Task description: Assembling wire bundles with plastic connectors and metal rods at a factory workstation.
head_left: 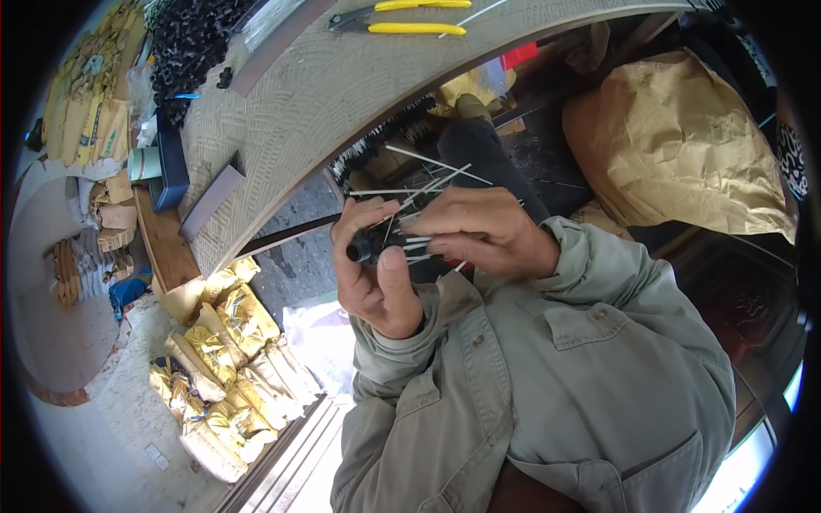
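In front of my chest, my left hand is curled around a black tubular part, its round end facing left between thumb and fingers. Several thin white rods stick out around it at different angles, some beyond my fingers. My right hand is closed beside it, fingertips pinching some of the rods close to the black part. The palm of the right hand hides where those rods end, and the fingers cover much of the black part.
Beyond my hands runs a worn worktable, carrying yellow-handled pliers and a heap of small black parts. A large brown paper bag stands at right. Yellow-wrapped bundles lie at lower left.
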### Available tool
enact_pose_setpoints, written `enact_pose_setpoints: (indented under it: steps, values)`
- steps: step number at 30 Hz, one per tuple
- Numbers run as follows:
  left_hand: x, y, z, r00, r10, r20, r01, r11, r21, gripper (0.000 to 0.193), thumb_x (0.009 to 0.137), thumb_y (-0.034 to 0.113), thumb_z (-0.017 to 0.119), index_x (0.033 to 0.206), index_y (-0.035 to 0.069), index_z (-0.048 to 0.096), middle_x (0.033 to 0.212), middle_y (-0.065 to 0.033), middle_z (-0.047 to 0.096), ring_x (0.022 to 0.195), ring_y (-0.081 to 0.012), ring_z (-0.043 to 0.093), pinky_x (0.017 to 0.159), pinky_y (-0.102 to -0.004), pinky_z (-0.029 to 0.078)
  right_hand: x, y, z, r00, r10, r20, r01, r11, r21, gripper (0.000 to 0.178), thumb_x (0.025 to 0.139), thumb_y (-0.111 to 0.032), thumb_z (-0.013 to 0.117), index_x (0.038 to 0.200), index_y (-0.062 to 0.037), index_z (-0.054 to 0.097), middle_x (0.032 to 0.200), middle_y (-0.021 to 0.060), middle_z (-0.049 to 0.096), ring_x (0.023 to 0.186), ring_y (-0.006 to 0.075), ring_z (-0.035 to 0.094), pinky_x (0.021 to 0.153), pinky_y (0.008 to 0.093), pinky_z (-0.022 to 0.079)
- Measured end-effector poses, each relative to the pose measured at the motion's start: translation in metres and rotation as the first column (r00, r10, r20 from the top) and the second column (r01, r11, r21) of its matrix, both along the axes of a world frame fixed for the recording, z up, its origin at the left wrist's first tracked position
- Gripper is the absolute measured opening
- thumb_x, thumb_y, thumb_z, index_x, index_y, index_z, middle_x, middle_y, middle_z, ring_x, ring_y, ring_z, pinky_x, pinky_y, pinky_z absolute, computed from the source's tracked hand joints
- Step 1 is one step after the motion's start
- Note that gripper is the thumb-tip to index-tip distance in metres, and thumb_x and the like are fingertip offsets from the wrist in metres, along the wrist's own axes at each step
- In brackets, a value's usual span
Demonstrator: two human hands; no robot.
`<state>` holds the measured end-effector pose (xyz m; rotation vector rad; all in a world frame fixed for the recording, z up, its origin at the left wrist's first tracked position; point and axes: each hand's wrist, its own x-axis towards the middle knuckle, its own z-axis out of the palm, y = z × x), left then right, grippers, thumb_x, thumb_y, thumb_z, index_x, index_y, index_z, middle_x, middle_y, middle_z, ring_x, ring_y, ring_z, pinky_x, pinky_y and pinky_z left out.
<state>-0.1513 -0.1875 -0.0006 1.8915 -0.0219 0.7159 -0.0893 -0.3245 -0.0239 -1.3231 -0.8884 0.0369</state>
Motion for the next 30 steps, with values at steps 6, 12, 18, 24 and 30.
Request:
enact_pose_setpoints:
  steps: [6,12,18,24,30]
  values:
    - [0.001,-0.008,-0.005,0.996,-0.088,0.024,0.091,0.979,-0.182,0.039,0.093,0.030,0.038,0.112,-0.005,0.035,0.105,-0.0259,0.054,0.101,-0.0290,0.052,0.093,-0.0402,0.036,0.009,0.005,-0.003,0.995,-0.025,0.097,0.026,1.000,-0.011,0.017,0.074,-0.002,0.065,0.090,-0.0021,0.060,0.077,0.0090,0.059,0.066,0.0233,0.059,0.055,0.0299,0.046]
    - [0.006,-0.017,-0.007,0.999,-0.030,0.018,0.032,0.984,-0.173,0.044,0.094,0.037,0.034,0.110,-0.004,0.034,0.103,-0.0271,0.054,0.097,-0.0290,0.054,0.090,-0.0408,0.039,0.013,0.004,0.000,0.955,-0.121,0.271,0.157,0.981,-0.114,0.014,0.073,-0.006,0.064,0.087,-0.0057,0.059,0.069,0.0066,0.055,0.059,0.0224,0.057,0.047,0.0315,0.044]
    - [0.007,-0.019,-0.009,1.000,0.008,0.019,-0.005,0.989,-0.148,0.043,0.094,0.037,0.033,0.109,-0.003,0.033,0.101,-0.0261,0.054,0.095,-0.0299,0.055,0.089,-0.0424,0.040,0.008,0.006,-0.003,0.926,-0.174,0.334,0.227,0.966,-0.127,0.012,0.072,-0.003,0.060,0.083,-0.0061,0.057,0.064,0.0063,0.052,0.053,0.0227,0.055,0.044,0.0313,0.043]
    - [0.005,-0.025,-0.009,0.999,0.030,0.024,-0.026,0.987,-0.161,0.043,0.094,0.036,0.031,0.108,-0.005,0.033,0.102,-0.0264,0.053,0.095,-0.0298,0.055,0.089,-0.0419,0.041,0.016,0.003,-0.003,0.937,-0.091,0.338,0.140,0.983,-0.122,0.012,0.072,-0.002,0.059,0.083,-0.0058,0.055,0.065,0.0066,0.050,0.054,0.0233,0.055,0.044,0.0313,0.043]
    - [0.003,-0.024,-0.008,1.000,0.025,-0.004,-0.025,0.989,-0.147,0.047,0.094,0.040,0.031,0.107,-0.004,0.033,0.103,-0.0266,0.052,0.095,-0.0307,0.055,0.090,-0.0440,0.041,0.019,0.001,-0.001,0.950,-0.009,0.313,0.063,0.985,-0.161,0.012,0.074,-0.003,0.059,0.084,-0.0064,0.052,0.070,0.0088,0.052,0.060,0.0273,0.056,0.048,0.0331,0.044]
